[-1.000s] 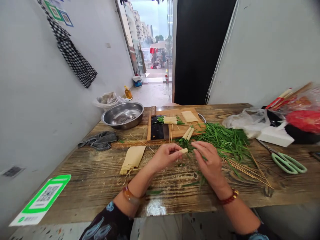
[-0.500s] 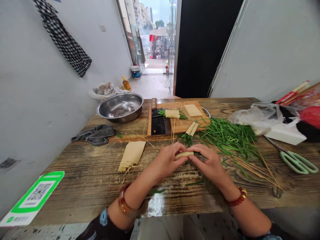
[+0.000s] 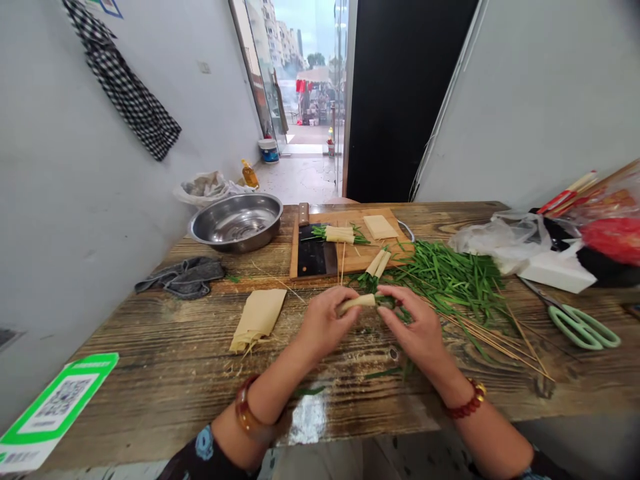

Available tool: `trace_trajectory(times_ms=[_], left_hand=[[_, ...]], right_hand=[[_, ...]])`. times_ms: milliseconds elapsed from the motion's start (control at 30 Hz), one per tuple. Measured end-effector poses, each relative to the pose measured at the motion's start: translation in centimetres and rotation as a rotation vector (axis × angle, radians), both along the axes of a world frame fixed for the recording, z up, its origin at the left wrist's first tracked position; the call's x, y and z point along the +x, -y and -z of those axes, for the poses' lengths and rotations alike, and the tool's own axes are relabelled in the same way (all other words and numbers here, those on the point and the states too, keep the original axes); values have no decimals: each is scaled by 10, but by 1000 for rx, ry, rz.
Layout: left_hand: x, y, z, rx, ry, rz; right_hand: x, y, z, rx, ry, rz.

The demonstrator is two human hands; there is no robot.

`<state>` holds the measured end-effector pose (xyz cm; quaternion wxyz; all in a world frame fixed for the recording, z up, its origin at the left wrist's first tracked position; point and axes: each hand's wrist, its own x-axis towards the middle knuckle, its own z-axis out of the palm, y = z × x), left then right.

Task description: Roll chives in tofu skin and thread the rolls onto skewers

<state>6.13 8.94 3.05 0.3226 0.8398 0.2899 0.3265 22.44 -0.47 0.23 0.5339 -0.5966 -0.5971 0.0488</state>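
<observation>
A pale beige roll (image 3: 361,302), which looks like tofu skin wrapped round green chives, lies across my left hand (image 3: 327,320). The left thumb and fingers are closed around it. At its right end, where dark green tips stick out, the thumb and forefinger of my right hand (image 3: 413,327) close around the greens. Just beyond my hands, two finished rolls (image 3: 379,263) lean at the cutting board's near edge. More rolls (image 3: 340,234) rest on the board beside a cleaver (image 3: 317,257). A stack of beige sheets (image 3: 259,319) lies left of my left hand.
A heap of cut chives (image 3: 450,270) and thin wooden skewers (image 3: 493,337) lie to the right. Green-handled scissors (image 3: 583,327) are farther right. A steel basin (image 3: 237,223), a grey cloth (image 3: 185,277) and the cutting board (image 3: 360,217) stand toward the back.
My right hand has shifted from the roll's beige wrapping to its green end, and the fingers have parted a little. The roll has moved slightly left. The view has shifted a little.
</observation>
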Motion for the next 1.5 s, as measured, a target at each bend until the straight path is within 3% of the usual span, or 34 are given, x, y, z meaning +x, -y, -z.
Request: trace_trajectory(times_ms=[100,200,367,500,600,700,833,1000,1167,1267,1367,1500], left_hand=[[-5,-12,0,-70,63,-149],[-11,-23,1,-143,122,-218],[-13,-31,5,-201,203,-264],[-14,-31,5,-217,222,-298],[-14,-31,5,-237,234,-314],[-14,-30,5,-254,248,-315],[-13,-30,5,-286,267,-334],[-14,-33,8,-320,321,-368],[-15,-34,6,-332,361,-397],[-14,-30,3,-333,367,-403],[-11,-26,1,-339,364,-389],[-9,-21,-1,-359,367,-355]], right_hand=[[11,0,3,12,-153,164],[34,-5,3,-41,-147,192],[75,-34,-3,-203,303,148],[85,-59,-1,-319,615,280],[85,-67,7,-384,706,359],[87,-70,16,-380,718,330],[94,-67,19,-269,604,205],[97,-50,3,-124,314,20],[63,-32,-21,-172,68,-226],[34,-27,-28,-279,-41,-362],[14,-27,-25,-303,-123,-443],[5,-29,-10,-309,-239,-402]])
